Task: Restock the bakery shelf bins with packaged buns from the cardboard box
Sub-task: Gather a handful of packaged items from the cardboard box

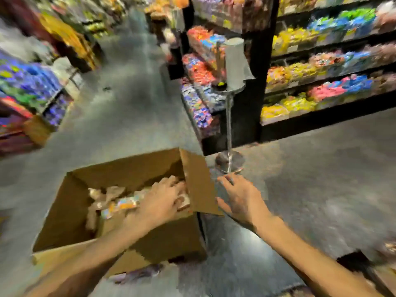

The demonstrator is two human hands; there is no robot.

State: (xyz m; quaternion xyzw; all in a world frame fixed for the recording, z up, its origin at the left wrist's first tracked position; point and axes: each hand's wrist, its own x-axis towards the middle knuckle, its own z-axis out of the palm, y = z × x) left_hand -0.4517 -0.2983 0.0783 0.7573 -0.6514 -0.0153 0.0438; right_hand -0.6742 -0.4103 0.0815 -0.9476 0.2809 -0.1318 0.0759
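Cardboard box (128, 166) holds crinkly clear-wrapped buns (115, 194); left hand (162, 202) fingers grasp one, right hand (240, 198) fingers released.

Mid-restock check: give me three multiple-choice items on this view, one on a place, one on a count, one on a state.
1. Where is the left hand? A in the cardboard box; B on a trolley; C in a pocket.
2. How many hands are in the box? A none; B one; C two.
3. The right hand is: A open and empty; B gripping a bottle; C a fist.

Answers:
1. A: it reaches down between the box walls.
2. B: only the left hand is inside.
3. A: it hovers outside the box with its fingers spread.
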